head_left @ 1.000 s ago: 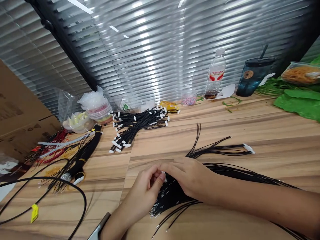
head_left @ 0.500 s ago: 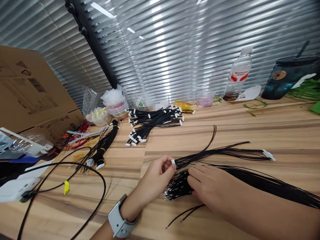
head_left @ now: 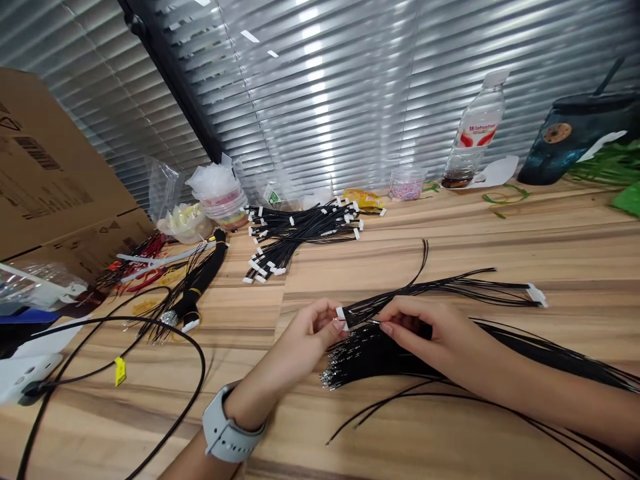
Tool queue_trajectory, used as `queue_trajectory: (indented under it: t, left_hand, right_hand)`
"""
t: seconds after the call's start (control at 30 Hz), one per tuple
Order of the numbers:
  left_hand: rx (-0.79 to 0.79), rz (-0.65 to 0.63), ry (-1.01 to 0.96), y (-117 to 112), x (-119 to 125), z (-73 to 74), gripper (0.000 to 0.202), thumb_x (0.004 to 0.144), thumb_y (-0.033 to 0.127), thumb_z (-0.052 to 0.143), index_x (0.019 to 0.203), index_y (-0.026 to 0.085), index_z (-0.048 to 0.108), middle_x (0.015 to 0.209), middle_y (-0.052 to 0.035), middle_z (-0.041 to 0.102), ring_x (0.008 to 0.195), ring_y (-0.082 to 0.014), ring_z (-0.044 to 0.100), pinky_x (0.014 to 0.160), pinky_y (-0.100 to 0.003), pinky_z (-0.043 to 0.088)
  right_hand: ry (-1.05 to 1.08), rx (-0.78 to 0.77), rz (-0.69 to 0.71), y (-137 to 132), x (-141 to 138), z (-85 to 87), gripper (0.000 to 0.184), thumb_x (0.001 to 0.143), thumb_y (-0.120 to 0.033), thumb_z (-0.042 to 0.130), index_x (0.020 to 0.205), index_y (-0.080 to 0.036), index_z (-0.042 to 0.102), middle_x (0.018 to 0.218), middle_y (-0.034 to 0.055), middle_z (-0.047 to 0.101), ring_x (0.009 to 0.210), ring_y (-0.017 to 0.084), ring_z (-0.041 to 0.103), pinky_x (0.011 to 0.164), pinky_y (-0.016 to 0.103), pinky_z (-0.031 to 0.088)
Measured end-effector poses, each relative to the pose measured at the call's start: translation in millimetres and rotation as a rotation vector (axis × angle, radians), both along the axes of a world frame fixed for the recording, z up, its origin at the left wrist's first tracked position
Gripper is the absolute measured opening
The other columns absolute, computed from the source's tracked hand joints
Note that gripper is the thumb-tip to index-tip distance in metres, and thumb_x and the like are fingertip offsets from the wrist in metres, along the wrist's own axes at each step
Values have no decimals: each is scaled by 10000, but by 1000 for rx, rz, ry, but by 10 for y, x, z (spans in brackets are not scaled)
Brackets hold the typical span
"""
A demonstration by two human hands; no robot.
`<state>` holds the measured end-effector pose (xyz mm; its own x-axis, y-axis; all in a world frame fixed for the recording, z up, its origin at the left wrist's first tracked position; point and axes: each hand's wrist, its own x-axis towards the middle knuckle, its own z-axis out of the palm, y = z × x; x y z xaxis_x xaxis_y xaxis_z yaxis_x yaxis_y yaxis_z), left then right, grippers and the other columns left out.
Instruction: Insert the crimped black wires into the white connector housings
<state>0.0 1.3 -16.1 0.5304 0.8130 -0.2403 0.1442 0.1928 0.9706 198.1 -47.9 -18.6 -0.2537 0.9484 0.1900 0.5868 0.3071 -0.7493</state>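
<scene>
My left hand [head_left: 315, 330] pinches a small white connector [head_left: 343, 318] at the near end of a black wire harness [head_left: 395, 293]. Thin black wires run from it to the right, several of them ending in a second white connector [head_left: 537, 295]. Between thumb and forefinger my right hand [head_left: 425, 327] pinches one black wire by its metal-tipped end, just right of the held connector. Under both hands lies a thick bundle of loose black wires [head_left: 380, 363], silvery terminals at its left end. A few stray wires [head_left: 385, 405] lie in front of the bundle.
Finished-looking harnesses with white connectors [head_left: 305, 230] are piled at the back. A tied wire bundle [head_left: 205, 273] and a looping black cable [head_left: 203, 353] lie left, beside a cardboard box [head_left: 50, 173]. A bottle [head_left: 475, 133] and a dark tumbler [head_left: 560, 140] stand back right.
My right hand has lifted off the loose bundle and come up to the held connector with a single wire pinched. The left hand still grips the connector. The view has shifted slightly.
</scene>
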Motion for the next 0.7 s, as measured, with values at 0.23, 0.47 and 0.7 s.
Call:
queue_trajectory:
  t: [0.23, 0.47, 0.7]
  left_hand:
    - [51, -12, 105, 24, -23, 29, 206, 788, 355, 595, 829, 167, 522, 712, 19, 495, 701, -119, 477, 713, -261, 382]
    - [70, 16, 201, 44, -16, 68, 151, 812, 302, 562, 820, 154, 533, 729, 6, 516, 717, -120, 472, 718, -257, 360]
    - [16, 37, 233, 27, 9, 89, 182, 758, 311, 608, 851, 161, 561, 733, 4, 560, 713, -129, 502, 703, -255, 366]
  right_hand:
    - [42, -36, -55, 15, 39, -69, 199, 859, -269, 462, 734, -185, 594, 621, -18, 582, 561, 102, 498, 481, 207, 343]
    - [-39, 27, -31, 28, 93, -138, 157, 821, -174, 474, 702, -182, 575, 611, -25, 563, 549, 97, 483, 500, 208, 348]
    - [-46, 72, -17, 39, 92, -138, 170, 823, -164, 483, 685, -182, 582, 597, -35, 559, 528, 83, 468, 514, 203, 344]
